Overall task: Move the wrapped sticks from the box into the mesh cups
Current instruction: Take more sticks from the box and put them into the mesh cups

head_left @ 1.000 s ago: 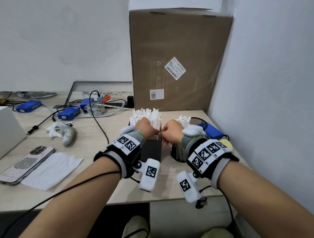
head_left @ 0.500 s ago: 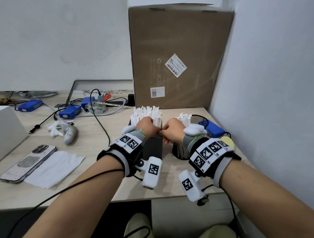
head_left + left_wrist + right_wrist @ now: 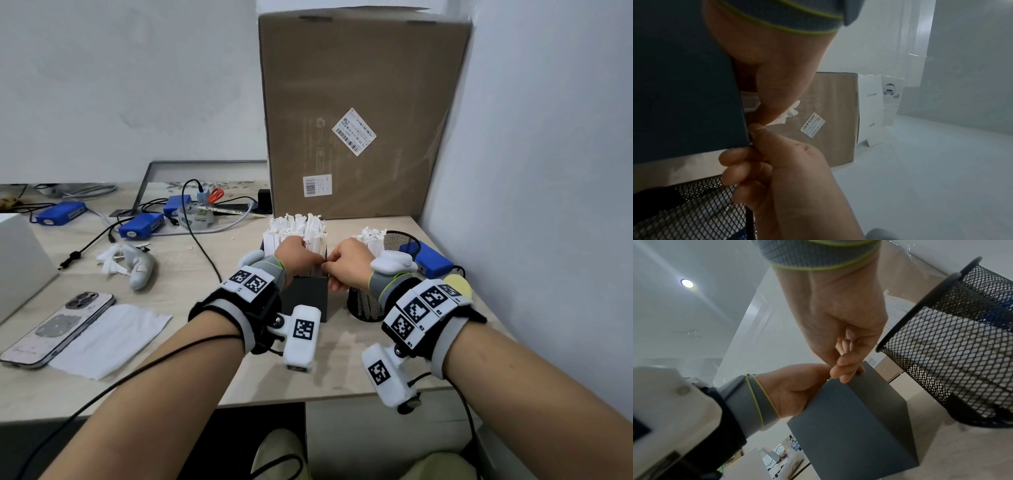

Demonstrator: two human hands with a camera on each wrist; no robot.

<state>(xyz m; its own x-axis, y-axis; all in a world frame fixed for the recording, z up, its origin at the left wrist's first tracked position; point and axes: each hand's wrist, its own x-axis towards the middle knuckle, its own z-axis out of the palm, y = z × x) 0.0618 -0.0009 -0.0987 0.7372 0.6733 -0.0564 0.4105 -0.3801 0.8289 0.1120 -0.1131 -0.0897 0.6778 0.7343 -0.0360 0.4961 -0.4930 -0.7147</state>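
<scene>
A dark box (image 3: 308, 294) packed with white wrapped sticks (image 3: 294, 229) stands mid-table. Just right of it is a black mesh cup (image 3: 364, 305) holding several sticks (image 3: 370, 236), with a second mesh cup (image 3: 399, 241) behind. My left hand (image 3: 299, 255) curls over the box's near rim into the sticks, its fingertips hidden. My right hand (image 3: 337, 263) pinches with thumb and fingers at the box's near right corner, touching the left thumb. The right wrist view shows those fingers (image 3: 846, 374) on the box corner (image 3: 849, 426). What they pinch is mostly hidden.
A tall cardboard carton (image 3: 359, 113) stands right behind the box, and a wall closes off the right side. A blue device (image 3: 431, 262) lies by the cups. To the left lie a phone (image 3: 58, 325), a white tissue (image 3: 109, 339), cables and more blue boxes (image 3: 140, 226).
Both hands stay together at the box's near right corner, shifting only slightly. Nothing has visibly left the box.
</scene>
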